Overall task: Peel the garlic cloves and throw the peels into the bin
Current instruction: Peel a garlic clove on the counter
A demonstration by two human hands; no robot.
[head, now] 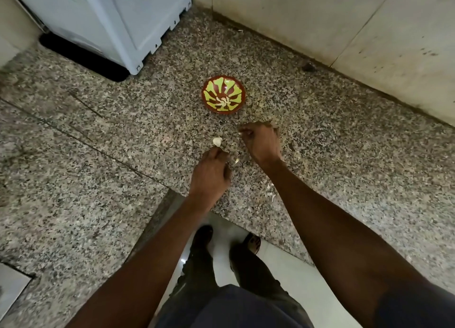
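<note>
Fingers beside pale garlic clove

Home kitchen: granite counter, tiled wall

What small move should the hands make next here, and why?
Probably the left hand should pinch up the pale garlic piece lying on the granite counter just past its fingertips. Both hands are curled low over scattered peel scraps, the right hand seemingly pinching one, and peeled cloves already sit in the red-and-green bowl. No bin is in view.
</note>
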